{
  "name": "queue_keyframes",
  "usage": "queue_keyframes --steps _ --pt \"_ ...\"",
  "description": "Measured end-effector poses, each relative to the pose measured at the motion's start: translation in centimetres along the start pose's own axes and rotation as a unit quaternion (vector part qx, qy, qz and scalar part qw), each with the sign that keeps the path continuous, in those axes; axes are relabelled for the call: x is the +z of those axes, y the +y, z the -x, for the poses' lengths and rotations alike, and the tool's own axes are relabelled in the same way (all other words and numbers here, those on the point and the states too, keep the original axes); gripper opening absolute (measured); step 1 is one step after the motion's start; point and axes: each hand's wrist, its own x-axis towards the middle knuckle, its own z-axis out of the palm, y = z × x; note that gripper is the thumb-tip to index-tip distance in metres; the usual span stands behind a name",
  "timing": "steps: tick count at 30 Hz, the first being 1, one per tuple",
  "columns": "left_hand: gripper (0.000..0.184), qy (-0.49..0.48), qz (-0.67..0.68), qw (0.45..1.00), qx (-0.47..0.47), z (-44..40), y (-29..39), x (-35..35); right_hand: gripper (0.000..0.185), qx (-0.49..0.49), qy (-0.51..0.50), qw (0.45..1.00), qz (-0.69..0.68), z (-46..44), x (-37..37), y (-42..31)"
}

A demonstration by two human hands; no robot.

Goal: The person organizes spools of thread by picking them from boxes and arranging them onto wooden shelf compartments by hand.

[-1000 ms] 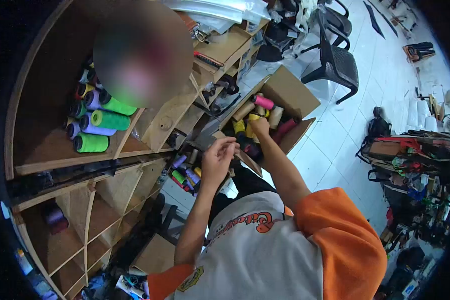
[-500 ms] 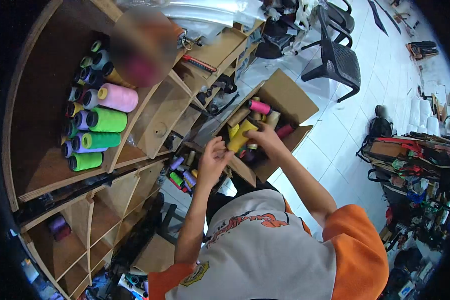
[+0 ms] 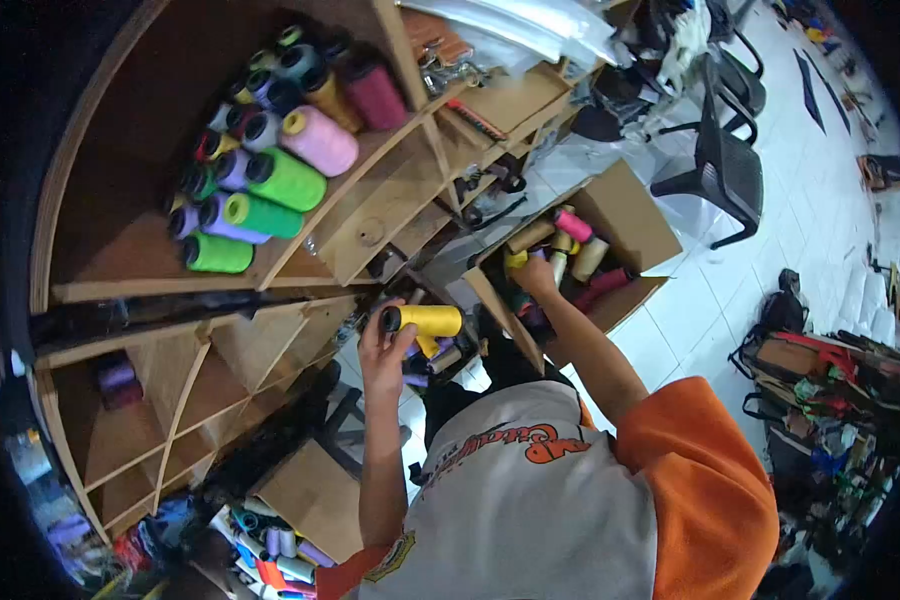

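My left hand (image 3: 378, 358) is closed round the dark-ended base of a yellow thread spool (image 3: 432, 320), which lies almost level and points to the right. Just beneath it shows a second yellow piece (image 3: 428, 346), partly hidden. My right hand (image 3: 537, 278) reaches into an open cardboard box (image 3: 625, 205) of thread spools. Its fingers are bent down among them beside a yellow spool (image 3: 516, 259), and what they grip is hidden. Around that hand lie a pink spool (image 3: 572, 224), a beige spool (image 3: 590, 259) and a dark red spool (image 3: 602, 288).
On the wooden shelf (image 3: 100, 290) at left stand several spools, among them a pink one (image 3: 320, 142) and a green one (image 3: 288, 178). Below is a divided rack (image 3: 182, 400). A black chair (image 3: 725, 175) stands at upper right, with piled bags (image 3: 800, 370) farther right.
The yellow spool has passed from my right hand to my left and moved left, out over the box's side. My right hand has gone down into the box. The view has shifted.
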Motion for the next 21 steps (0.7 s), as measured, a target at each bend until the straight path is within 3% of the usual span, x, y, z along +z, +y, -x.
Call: queue_keyframes --steps 1,3,5,6,7,8,9,10,11,13,14,15,16,17,18,19,20,21 --pt "0.043 0.013 0.019 1.000 0.005 0.8 -0.4 -1.1 0.046 -0.025 -0.016 0.999 0.041 0.0 0.6 -0.2" --pt "0.045 0.045 0.061 0.997 0.025 2.0 -0.7 -2.8 0.039 0.026 0.009 0.998 0.055 -1.3 2.8 1.1" --pt "0.048 0.084 0.080 0.993 0.036 3.4 -0.7 -4.4 0.040 -0.109 0.023 0.993 0.030 -2.7 3.7 4.7" --pt "0.048 0.117 0.115 0.986 0.040 3.9 -1.0 -5.4 0.043 -0.062 0.010 0.992 0.111 -0.3 0.2 1.7" --pt "0.049 0.152 0.151 0.976 0.050 4.2 -1.5 -6.6 0.050 -0.088 0.037 0.988 0.117 0.3 -1.0 1.4" --pt "0.049 0.177 0.187 0.964 0.066 4.8 -1.7 -7.9 0.056 -0.014 0.013 0.987 0.159 1.3 -3.4 0.4" --pt "0.048 0.196 0.226 0.950 0.084 5.3 -1.5 -9.2 0.059 -0.027 0.032 0.981 0.189 0.5 -3.6 1.9" --pt "0.043 0.210 0.250 0.938 0.116 5.9 -0.4 -10.5 0.056 -0.094 -0.001 0.989 0.116 1.6 -6.2 0.7" --pt "0.043 0.230 0.241 0.931 0.150 6.6 0.2 -12.5 0.049 -0.182 0.065 0.981 -0.018 6.1 -9.7 -2.9" --pt "0.042 0.256 0.220 0.919 0.206 7.9 1.0 -16.2 0.041 -0.192 0.075 0.978 0.012 6.9 -12.1 -3.1" --pt "0.041 0.350 0.139 0.902 0.209 8.3 1.4 -18.7 0.037 -0.197 0.081 0.977 0.028 7.3 -13.3 -3.2" --pt "0.042 0.400 0.035 0.884 0.239 9.7 4.7 -19.5 0.033 -0.189 0.035 0.981 0.021 8.9 -15.6 -5.3" --pt "0.043 0.433 -0.045 0.879 0.196 11.3 7.6 -21.1 0.029 -0.179 -0.011 0.984 0.014 10.4 -17.9 -7.4" --pt "0.044 0.471 -0.113 0.844 0.232 12.2 10.1 -22.5 0.025 -0.155 -0.054 0.986 0.039 10.4 -19.0 -8.3" --pt "0.045 0.484 -0.095 0.810 0.317 12.1 11.5 -24.9 0.037 -0.183 -0.035 0.982 0.023 10.9 -19.4 -9.6" --pt "0.044 0.498 -0.135 0.796 0.316 12.7 13.4 -27.1 0.036 -0.237 -0.038 0.971 0.011 11.5 -19.6 -11.4" --pt "0.043 0.527 -0.215 0.746 0.346 13.1 15.6 -28.9 0.036 -0.288 -0.042 0.957 -0.003 13.9 -19.8 -14.6" --pt "0.042 0.543 -0.214 0.724 0.368 12.6 16.5 -31.8 0.035 -0.336 -0.045 0.941 -0.017 17.0 -20.0 -18.3"
